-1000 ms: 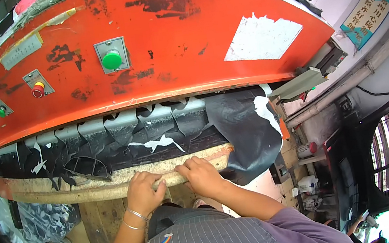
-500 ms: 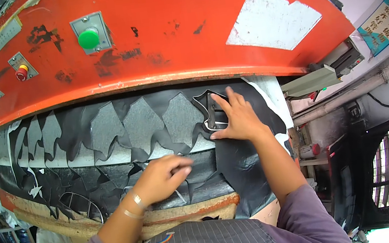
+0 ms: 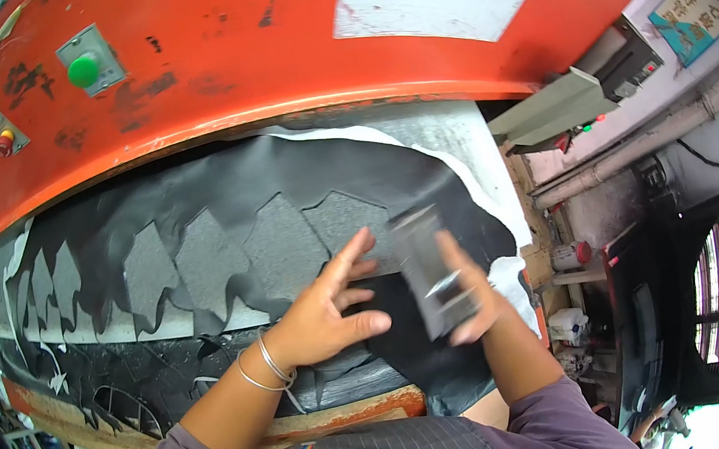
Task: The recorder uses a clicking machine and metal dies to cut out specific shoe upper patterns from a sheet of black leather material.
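My right hand (image 3: 475, 289) grips a metal cutting die (image 3: 429, 274), a steel-edged frame, smeared by motion and tilted above the sheet's right part. My left hand (image 3: 328, 314) is open, fingers spread and thumb apart, with nothing in it. It hovers over or rests lightly on the near side of the sheet; contact cannot be told. Beneath both hands lies a black leather-like sheet (image 3: 314, 162) with a row of pointed cutouts through which a grey surface shows. The rightmost cutout (image 3: 344, 211) lies just left of the die.
An orange-red press (image 3: 263, 63) with green and red buttons spans the far side. A pale cutting board (image 3: 458, 142) shows past the sheet's far right edge. Black scraps hang at the near left over the worn wooden edge (image 3: 381, 408). Shelves with jars (image 3: 571, 256) stand at right.
The die has come up off the sheet in my right hand, baring a cutout where it stood. My left hand has moved right and spread its fingers. The view has shifted.
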### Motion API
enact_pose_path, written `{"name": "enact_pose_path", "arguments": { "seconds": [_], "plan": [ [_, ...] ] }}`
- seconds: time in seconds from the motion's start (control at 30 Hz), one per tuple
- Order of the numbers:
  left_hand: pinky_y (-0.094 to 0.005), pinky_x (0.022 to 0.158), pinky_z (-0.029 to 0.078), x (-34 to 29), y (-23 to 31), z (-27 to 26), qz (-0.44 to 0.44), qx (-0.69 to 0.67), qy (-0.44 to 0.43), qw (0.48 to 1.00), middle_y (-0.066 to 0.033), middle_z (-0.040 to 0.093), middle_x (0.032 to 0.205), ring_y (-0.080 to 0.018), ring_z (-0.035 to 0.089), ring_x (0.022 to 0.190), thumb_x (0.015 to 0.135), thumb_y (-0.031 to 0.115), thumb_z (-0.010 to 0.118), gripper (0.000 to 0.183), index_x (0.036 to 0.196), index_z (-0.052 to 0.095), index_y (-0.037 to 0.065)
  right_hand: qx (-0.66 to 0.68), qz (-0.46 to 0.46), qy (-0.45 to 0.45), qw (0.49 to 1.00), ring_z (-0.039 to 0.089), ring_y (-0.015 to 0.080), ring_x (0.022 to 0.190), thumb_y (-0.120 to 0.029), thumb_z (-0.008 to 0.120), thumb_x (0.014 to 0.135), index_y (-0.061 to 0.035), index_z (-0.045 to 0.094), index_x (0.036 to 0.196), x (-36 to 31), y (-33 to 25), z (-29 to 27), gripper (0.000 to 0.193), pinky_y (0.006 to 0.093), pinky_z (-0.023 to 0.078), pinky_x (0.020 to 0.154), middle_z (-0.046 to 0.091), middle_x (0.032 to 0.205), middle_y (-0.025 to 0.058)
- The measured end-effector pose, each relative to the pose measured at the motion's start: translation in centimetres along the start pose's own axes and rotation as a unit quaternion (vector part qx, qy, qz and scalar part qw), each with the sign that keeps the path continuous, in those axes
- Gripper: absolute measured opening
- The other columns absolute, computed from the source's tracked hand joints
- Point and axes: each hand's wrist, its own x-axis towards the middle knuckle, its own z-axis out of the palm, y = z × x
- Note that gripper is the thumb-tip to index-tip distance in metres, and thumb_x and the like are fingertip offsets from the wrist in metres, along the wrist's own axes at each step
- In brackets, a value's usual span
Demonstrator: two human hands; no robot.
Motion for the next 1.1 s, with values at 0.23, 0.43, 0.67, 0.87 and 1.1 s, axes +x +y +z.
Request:
{"name": "enact_pose_path", "arguments": {
  "seconds": [0.23, 0.43, 0.67, 0.87, 1.1],
  "plan": [
    [-0.037, 0.105, 0.039, -2.2, -1.9, 3.6, 0.059, -0.037, 0.086, 0.994, -0.0133, 0.043, 0.135, -0.0219, 0.044, 0.126, 0.073, 0.01, 0.082, 0.083, 0.137, 0.029, 0.004, -0.303, 0.002, -0.164, 0.939, 0.033, 0.0526, 0.119, -0.024, 0.085, 0.05, -0.0202, 0.058, 0.126, 1.1, -4.9, 4.2, 0.08, 0.0513, 0.041, 0.099, 0.027, 0.133, 0.0304],
    [-0.0344, 0.104, 0.037, -4.2, -2.6, 3.6, 0.02, -0.135, 0.146, 0.98, -0.0095, 0.044, 0.133, -0.0172, 0.044, 0.123, 0.081, 0.006, 0.074, 0.069, 0.136, 0.033, 0.005, -0.038, 0.008, -0.176, 0.984, 0.032, 0.042, 0.124, -0.032, 0.085, 0.057, -0.0079, 0.048, 0.132, 0.1, -3.6, 4.9, 0.088, 0.0487, 0.033, 0.104, 0.029, 0.135, 0.0253],
    [-0.0223, 0.057, 0.052, -6.8, -1.8, 2.5, -0.103, -0.054, 0.271, 0.956, -0.0091, 0.066, 0.08, -0.0108, 0.062, 0.066, 0.091, -0.003, 0.054, 0.016, 0.107, 0.059, -0.004, -0.28, -0.02, -0.241, 0.929, 0.04, 0.0429, 0.116, -0.034, 0.087, 0.048, -0.022, 0.052, 0.131, 4.6, -5.6, 0.6, 0.091, 0.0475, 0.037, 0.101, 0.039, 0.135, 0.0264],
    [-0.0291, 0.081, 0.052, -8.4, -1.1, 0.3, -0.104, 0.007, 0.241, 0.965, -0.0156, 0.063, 0.11, -0.0165, 0.062, 0.093, 0.091, 0.007, 0.06, 0.029, 0.118, 0.052, -0.003, -0.357, -0.006, -0.158, 0.921, 0.038, 0.0385, 0.122, -0.034, 0.087, 0.048, -0.0111, 0.053, 0.127, 7.2, -5.9, -4.2, 0.089, 0.0447, 0.034, 0.104, 0.041, 0.132, 0.0239],
    [-0.0307, 0.083, 0.05, -6.2, -1.1, 2.9, -0.115, 0.054, 0.01, 0.992, -0.0105, 0.061, 0.109, -0.0167, 0.061, 0.096, 0.086, 0.018, 0.071, 0.042, 0.118, 0.055, -0.003, -0.121, -0.027, -0.213, 0.969, 0.036, 0.041, 0.125, -0.038, 0.084, 0.058, -0.0073, 0.034, 0.14, 4.2, -3.3, 2.7, 0.101, 0.0443, 0.032, 0.104, 0.032, 0.132, 0.0248]
  ]
}}
